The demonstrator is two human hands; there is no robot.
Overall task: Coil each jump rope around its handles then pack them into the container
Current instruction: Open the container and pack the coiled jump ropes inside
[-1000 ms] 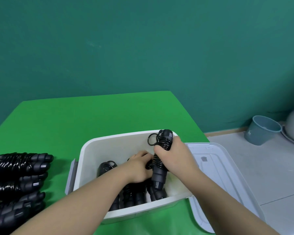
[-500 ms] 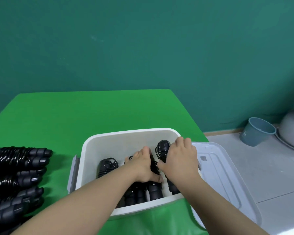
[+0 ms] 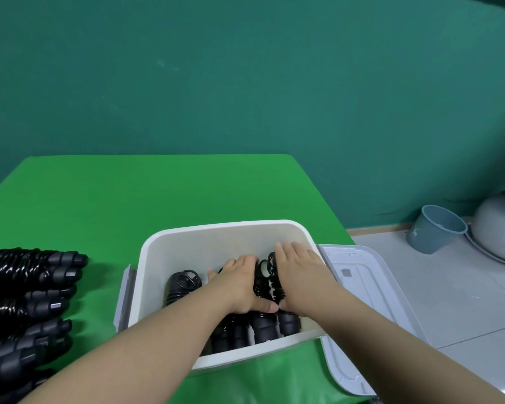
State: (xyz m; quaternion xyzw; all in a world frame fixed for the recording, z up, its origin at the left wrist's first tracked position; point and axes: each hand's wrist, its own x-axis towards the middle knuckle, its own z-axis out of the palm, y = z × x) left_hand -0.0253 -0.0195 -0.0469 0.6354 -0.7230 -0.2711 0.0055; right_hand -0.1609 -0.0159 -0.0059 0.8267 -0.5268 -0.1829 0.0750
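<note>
I have both hands down inside the bin [image 3: 164, 258]. My right hand [image 3: 301, 275] lies flat, fingers straight, pressing a coiled rope [image 3: 270, 282] into the row at the bin's right end; my left hand [image 3: 241, 287] rests beside it on the neighbouring ropes, fingers hidden, so I cannot tell how far they curl. The rope's long axis runs from near wall to far wall, handle ends [image 3: 289, 325] toward me. The unpacked pile [image 3: 29, 290] sits well off to the left on the table [image 3: 158, 193], so I judge my left hand is the nearer one for the next pick.
</note>
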